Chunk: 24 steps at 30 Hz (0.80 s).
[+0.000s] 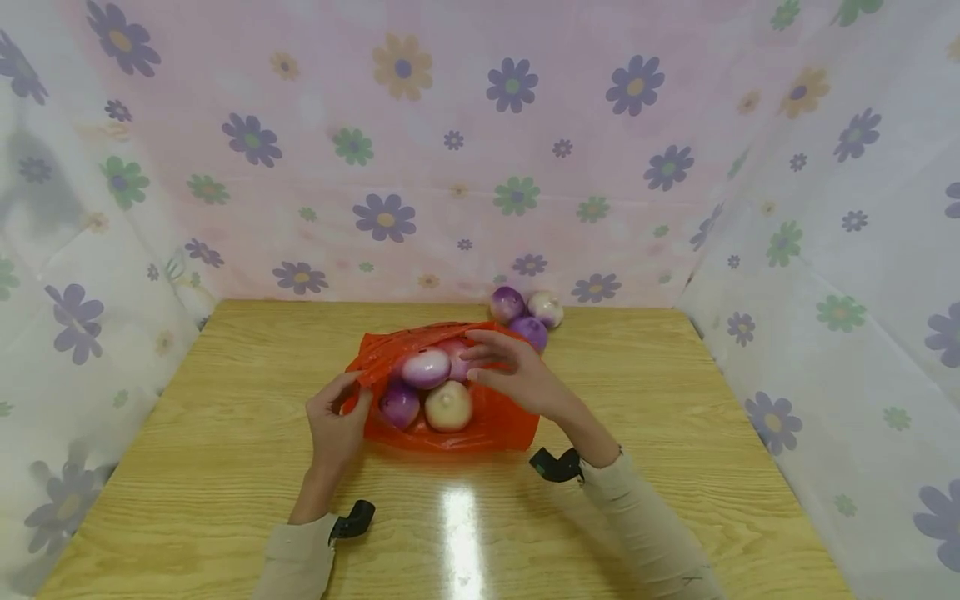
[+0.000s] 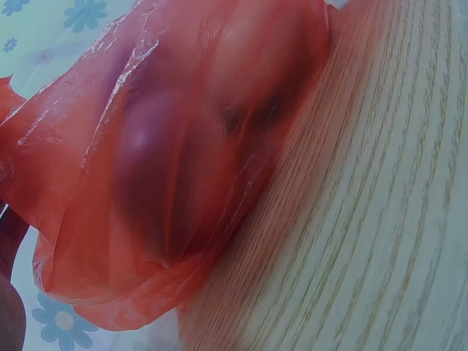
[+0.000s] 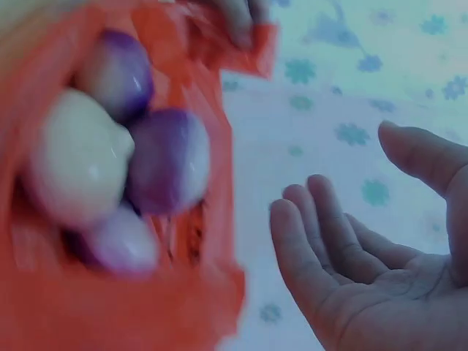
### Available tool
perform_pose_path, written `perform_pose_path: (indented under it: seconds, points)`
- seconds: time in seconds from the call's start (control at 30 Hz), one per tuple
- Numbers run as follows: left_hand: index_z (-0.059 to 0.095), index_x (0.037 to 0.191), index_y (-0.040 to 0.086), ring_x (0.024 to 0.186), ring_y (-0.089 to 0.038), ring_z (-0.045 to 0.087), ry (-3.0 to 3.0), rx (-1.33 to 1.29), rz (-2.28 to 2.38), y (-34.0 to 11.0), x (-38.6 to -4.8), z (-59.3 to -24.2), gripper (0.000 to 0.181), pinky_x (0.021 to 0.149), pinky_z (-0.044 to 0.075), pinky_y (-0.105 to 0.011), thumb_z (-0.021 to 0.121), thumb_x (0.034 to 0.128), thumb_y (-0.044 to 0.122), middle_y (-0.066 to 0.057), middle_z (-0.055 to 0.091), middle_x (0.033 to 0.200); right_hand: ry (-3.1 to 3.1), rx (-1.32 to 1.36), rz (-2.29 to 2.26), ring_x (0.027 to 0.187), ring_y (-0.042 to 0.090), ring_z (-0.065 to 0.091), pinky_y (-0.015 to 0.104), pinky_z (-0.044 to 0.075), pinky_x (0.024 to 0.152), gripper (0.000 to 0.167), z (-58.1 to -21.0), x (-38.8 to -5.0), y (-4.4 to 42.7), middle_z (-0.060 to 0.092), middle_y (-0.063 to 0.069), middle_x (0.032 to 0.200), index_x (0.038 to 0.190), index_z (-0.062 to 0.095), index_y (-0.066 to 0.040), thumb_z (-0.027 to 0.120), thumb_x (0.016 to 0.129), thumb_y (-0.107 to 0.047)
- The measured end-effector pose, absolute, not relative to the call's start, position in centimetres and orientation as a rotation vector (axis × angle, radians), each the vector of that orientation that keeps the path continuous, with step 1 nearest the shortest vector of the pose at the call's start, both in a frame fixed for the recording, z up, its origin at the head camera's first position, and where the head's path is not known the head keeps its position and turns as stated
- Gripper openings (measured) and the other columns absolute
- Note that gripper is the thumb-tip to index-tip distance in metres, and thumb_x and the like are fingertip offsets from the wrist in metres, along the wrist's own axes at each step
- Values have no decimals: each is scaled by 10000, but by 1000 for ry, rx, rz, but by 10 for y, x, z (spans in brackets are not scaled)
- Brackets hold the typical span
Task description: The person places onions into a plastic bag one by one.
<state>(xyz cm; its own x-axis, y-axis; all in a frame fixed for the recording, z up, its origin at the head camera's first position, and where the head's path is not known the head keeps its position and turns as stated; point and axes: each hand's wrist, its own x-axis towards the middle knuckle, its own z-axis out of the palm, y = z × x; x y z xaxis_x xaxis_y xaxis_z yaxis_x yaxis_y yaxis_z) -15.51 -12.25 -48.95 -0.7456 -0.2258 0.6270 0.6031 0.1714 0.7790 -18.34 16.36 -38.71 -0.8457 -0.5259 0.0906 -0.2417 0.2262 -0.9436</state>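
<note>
A thin red plastic bag [image 1: 510, 421] lies with its mouth gaping toward me, and several onions sit inside. Among them are a white-and-purple onion [image 1: 426, 368], a purple onion [image 1: 400, 405] and a cream-coloured onion [image 1: 449, 406]. My left hand [image 1: 335, 429] pinches the bag's rim at its left side. Over the bag's right part hovers my right hand [image 1: 517, 375], fingers loosely extended; in the right wrist view that hand [image 3: 380, 285] shows a bare palm with nothing in it. Through the red film [image 2: 80, 227], the left wrist view shows dark rounded onion shapes.
Behind the bag's right corner, three more onions cluster at the table's back edge: a purple-and-white onion [image 1: 507, 305], a whitish onion [image 1: 546, 308] and a purple onion [image 1: 529, 332]. Flower-patterned cloth [image 1: 465, 167] surrounds the wooden table [image 1: 645, 400] at the back and both sides.
</note>
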Motion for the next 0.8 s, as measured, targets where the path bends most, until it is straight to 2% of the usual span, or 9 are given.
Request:
perform_pose_path:
  seconds: [0.17,0.27,0.43,0.5,0.57,0.7,0.8]
  points:
    - [703,1019,-134,926,19,674,-1814,-377,-1637,-119,-149,-478,229,857,541,-127,605,843,-242,-78,751,996,2300,-637,-1779,1260,376,579,327,529,1024,499,-378,-195,191,613,227,1323,1485,472,-48,617,1013,-123]
    - [693,1013,-153,925,25,674,-1817,-388,-1647,-116,-142,-465,207,856,544,-133,597,851,-237,-45,747,997,2340,-574,-1817,1260,361,575,294,518,1030,472,-379,-203,206,605,238,1319,1472,489,-74,610,1021,-142]
    - [687,1011,-156,922,23,671,-1824,-396,-1649,-115,-139,-459,195,855,546,-137,597,855,-230,20,744,1009,2502,-493,-1760,1229,352,591,382,516,1039,475,-389,-213,222,639,221,1306,1474,493,-68,610,1022,-156]
    - [688,1017,-154,928,21,674,-1817,-390,-1651,-116,-143,-466,205,860,546,-139,598,852,-235,31,745,1018,2545,-454,-1755,1228,364,594,426,508,1042,470,-395,-217,226,638,233,1316,1469,499,-52,608,1023,-152]
    - [698,1024,-140,933,19,680,-1810,-377,-1665,-118,-147,-474,217,863,548,-143,606,852,-235,48,743,1025,2571,-404,-1768,1232,375,588,419,505,1042,461,-402,-220,231,626,253,1331,1461,505,-35,605,1025,-148]
    - [711,1043,-116,945,10,682,-1805,-373,-1654,-121,-154,-486,240,870,541,-135,615,854,-226,-11,753,1032,2625,-291,-1802,1224,385,587,310,512,999,435,-419,-227,240,614,285,1324,1420,527,22,604,1024,-140]
    - [719,1055,-100,946,-15,688,-1807,-388,-1630,-123,-154,-489,243,870,543,-138,623,859,-208,-108,755,1033,2669,-209,-1811,1206,393,586,292,506,976,428,-433,-233,246,610,296,1311,1382,541,71,615,1014,-135]
